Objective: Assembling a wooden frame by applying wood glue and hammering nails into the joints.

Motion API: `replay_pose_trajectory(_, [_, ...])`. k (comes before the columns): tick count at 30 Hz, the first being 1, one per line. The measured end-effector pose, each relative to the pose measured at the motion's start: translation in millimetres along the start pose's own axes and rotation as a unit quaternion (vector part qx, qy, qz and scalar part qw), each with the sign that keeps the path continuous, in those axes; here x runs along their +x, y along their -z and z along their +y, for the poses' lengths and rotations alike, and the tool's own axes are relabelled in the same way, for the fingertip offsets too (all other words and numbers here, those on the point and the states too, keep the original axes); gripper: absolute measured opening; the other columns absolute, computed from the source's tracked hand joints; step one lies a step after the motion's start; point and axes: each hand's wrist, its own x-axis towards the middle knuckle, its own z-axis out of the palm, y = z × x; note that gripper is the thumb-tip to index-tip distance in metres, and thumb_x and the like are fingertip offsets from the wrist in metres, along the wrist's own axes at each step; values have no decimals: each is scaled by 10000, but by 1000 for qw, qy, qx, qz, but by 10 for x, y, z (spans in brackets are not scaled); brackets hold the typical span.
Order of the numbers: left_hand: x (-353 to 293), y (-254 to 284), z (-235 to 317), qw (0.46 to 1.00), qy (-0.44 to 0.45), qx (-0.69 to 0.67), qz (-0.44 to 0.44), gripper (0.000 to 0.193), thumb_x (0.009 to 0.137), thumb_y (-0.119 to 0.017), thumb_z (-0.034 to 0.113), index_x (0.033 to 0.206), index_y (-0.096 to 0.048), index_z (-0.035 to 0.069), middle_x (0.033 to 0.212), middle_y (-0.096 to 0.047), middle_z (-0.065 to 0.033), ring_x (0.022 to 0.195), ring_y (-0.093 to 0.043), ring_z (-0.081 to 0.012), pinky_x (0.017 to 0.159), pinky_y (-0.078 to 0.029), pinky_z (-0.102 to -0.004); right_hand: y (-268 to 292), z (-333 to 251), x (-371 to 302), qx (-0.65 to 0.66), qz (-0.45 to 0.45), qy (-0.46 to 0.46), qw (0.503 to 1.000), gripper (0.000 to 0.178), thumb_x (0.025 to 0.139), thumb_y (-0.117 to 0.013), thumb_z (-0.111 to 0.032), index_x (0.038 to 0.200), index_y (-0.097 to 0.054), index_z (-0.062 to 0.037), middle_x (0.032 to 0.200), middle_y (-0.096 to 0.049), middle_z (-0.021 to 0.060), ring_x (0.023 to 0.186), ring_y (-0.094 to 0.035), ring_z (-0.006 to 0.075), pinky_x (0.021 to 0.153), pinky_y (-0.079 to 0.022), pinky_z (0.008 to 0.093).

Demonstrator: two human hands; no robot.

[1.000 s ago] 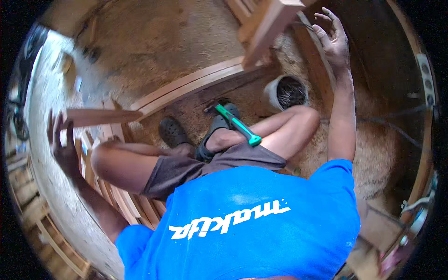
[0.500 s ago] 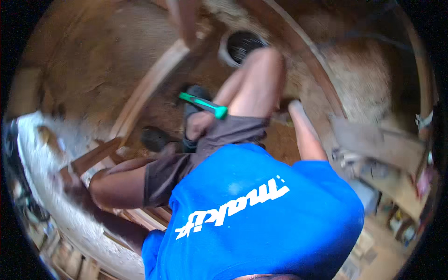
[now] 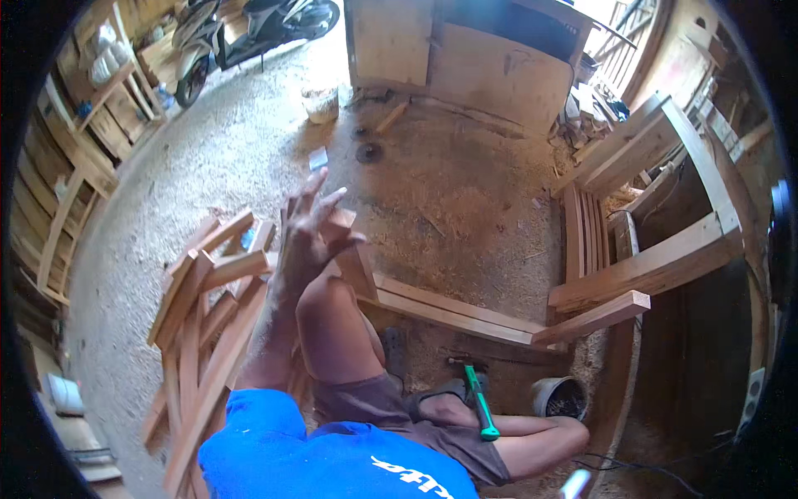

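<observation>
My left hand (image 3: 309,237) is raised over my left knee with its fingers spread apart. Right beside it stands the short wooden upright (image 3: 356,268) of a wooden frame; I cannot tell whether the fingers touch it. From that upright a double wooden rail (image 3: 457,314) runs along the floor to the right. A hammer (image 3: 480,405) with a green and black handle lies across my right leg, its head toward my foot. My right hand is out of view. A pale blue-white object (image 3: 575,484), too little seen to name, shows at the lower edge.
Loose planks (image 3: 195,358) are heaped at my left. A larger slatted wooden frame (image 3: 640,274) stands at the right, above a small bucket (image 3: 561,399). Farther off are a cabinet (image 3: 499,75), a pale bucket (image 3: 320,106) and a motorbike (image 3: 241,37). A cable (image 3: 640,467) lies lower right.
The view has swung up and left, bringing the room's far side in. My left hand, low at the left before, now shows beside the upright. My right forearm has left the picture.
</observation>
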Motion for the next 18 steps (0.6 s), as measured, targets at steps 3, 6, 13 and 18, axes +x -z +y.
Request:
replay_pose_trajectory(3, [-50, -209, -79, 946, 168, -277, 25, 694, 748, -857, 429, 1250, -640, 1, 1412, -529, -220, 1243, -564, -352, 1028, -459, -427, 621, -556, 11, 137, 41, 56, 988, 626, 872, -736, -515, 1008, -580, 76, 736, -655, 144, 577, -611, 237, 534, -523, 377])
replay_pose_trajectory(6, [-221, -378, 1, 836, 310, -450, 60, 540, 802, -840, 339, 1190, -663, 9, 1308, -612, -178, 1168, -612, -257, 1001, -479, -376, 580, -1500, 189, 415, -25, 146, 898, 673, 904, -665, -513, 1279, -504, 22, 1167, -577, 192, 1020, -566, 275, 900, -451, 411])
replay_pose_trajectory(13, [-281, -512, -29, 702, 380, -583, 148, 289, 991, -579, 269, 1072, -677, 9, 917, -674, -77, 857, -605, -124, 787, -492, -273, -314, -4083, -447, 696, -494, 348, 388, 848, 926, -589, -562, 1477, -279, 4, 1132, -561, 191, 1031, -564, 327, 994, -426, 552])
replay_pose_trajectory(18, [-376, -528, -86, 815, 285, -470, 183, 479, 1057, -416, 409, 1081, -679, 9, 970, -691, -131, 893, -643, -183, 824, -512, -325, -221, -5532, -976, 619, -543, 509, 252, 622, 951, -553, -415, 1409, -440, -9, 1050, -562, 151, 1001, -535, 293, 967, -434, 532])
